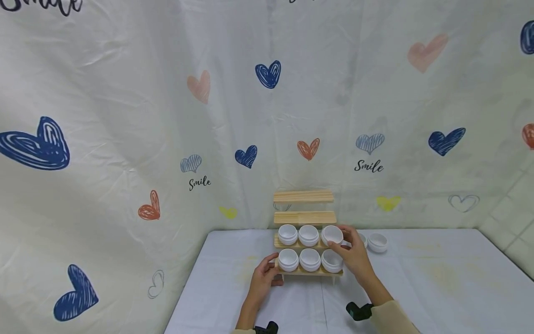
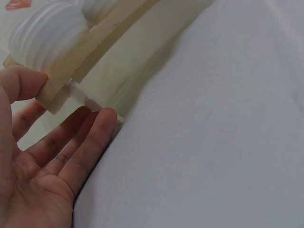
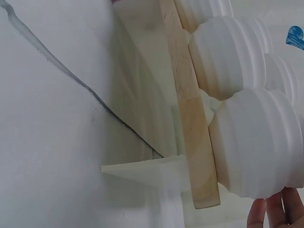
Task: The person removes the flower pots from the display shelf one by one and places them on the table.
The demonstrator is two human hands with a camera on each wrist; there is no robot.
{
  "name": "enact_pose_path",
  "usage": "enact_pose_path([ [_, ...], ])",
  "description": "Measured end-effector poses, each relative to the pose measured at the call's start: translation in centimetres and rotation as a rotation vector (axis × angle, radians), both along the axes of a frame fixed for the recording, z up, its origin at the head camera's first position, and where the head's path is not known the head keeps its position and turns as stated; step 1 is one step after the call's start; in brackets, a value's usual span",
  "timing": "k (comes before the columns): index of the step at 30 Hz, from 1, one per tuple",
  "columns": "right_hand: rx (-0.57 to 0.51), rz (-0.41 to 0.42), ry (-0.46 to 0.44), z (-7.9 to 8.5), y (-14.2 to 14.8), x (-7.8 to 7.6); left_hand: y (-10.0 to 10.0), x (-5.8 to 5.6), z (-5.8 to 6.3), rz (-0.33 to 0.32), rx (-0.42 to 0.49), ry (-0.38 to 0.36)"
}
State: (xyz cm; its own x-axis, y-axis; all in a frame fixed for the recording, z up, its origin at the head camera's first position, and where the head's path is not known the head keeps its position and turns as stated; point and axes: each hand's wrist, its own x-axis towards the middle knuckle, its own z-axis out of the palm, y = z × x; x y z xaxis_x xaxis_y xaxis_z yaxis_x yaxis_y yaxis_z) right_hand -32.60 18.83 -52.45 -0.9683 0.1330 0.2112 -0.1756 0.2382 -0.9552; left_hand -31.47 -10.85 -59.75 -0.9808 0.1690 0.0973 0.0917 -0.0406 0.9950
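Note:
A tiered wooden display rack (image 1: 304,218) stands on the table, with white bowls in rows of three on its two lower shelves. My left hand (image 1: 262,280) pinches the left end of the lowest shelf (image 2: 78,61), thumb at its edge and other fingers below by a clear support. Around the right-hand bowl (image 1: 332,235) of the second shelf, my right hand (image 1: 354,255) has its thumb and fingers. In the right wrist view its fingertips (image 3: 275,211) show behind a lower-shelf bowl (image 3: 254,142); the bowl they hold is largely hidden there.
Two more white bowls stand on the table right of the rack, one bowl (image 1: 378,242) in plain sight and the other partly behind my right hand. The rack's two upper shelves hold nothing. A heart-printed cloth (image 1: 325,102) hangs behind the white-covered table (image 1: 417,287).

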Motion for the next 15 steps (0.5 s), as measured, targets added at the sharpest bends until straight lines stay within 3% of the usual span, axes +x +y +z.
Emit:
enact_pose_path([
  [6, -0.064, -0.037, 0.031, -0.20, -0.30, 0.30, 0.02, -0.08, 0.01, 0.000, 0.007, -0.009],
  [15, -0.125, -0.104, -0.004, 0.19, -0.51, 0.81, 0.01, -0.12, 0.00, -0.004, -0.002, -0.006],
])
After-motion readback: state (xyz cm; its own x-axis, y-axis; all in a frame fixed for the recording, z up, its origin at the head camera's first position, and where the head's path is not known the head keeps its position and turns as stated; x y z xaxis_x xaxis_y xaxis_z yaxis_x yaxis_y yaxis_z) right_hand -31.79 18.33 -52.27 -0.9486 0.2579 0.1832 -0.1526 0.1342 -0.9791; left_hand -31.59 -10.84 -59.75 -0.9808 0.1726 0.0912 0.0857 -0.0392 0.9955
